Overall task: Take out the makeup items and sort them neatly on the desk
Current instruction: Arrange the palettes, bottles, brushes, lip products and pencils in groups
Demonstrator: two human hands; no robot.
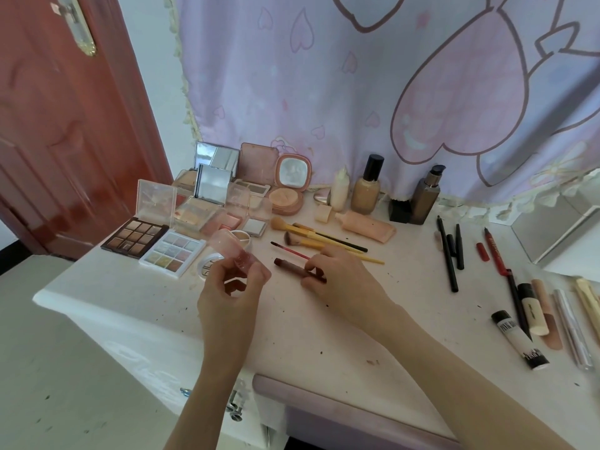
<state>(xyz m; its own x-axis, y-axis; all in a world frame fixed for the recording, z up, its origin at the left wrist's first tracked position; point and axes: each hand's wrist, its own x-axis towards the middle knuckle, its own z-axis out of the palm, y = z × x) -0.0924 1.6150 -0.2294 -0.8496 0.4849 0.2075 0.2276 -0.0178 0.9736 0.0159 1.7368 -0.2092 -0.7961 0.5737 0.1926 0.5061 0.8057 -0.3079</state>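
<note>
My left hand [232, 287] holds a small clear pink compact [227, 246] with its lid open, lifted just above the white desk [324, 326]. My right hand [337, 280] pinches a dark brown brush [297, 269] that lies on the desk, its tip pointing left. Behind it lie yellow-handled brushes [311, 237] and a thin red one [289, 251]. Open palettes sit at the left: a brown eyeshadow palette [134, 237] and a pale glitter one [172, 253]. A round white item [207, 261] lies partly hidden behind my left hand.
Mirrored compacts [292, 186] and foundation bottles [367, 186] stand along the back by a purple curtain [357, 92]. Black and red pencils [449, 254] and tubes [519, 339] lie at the right. A red door [65, 141] is at the left; a purple stool [324, 410] is below the desk's front edge.
</note>
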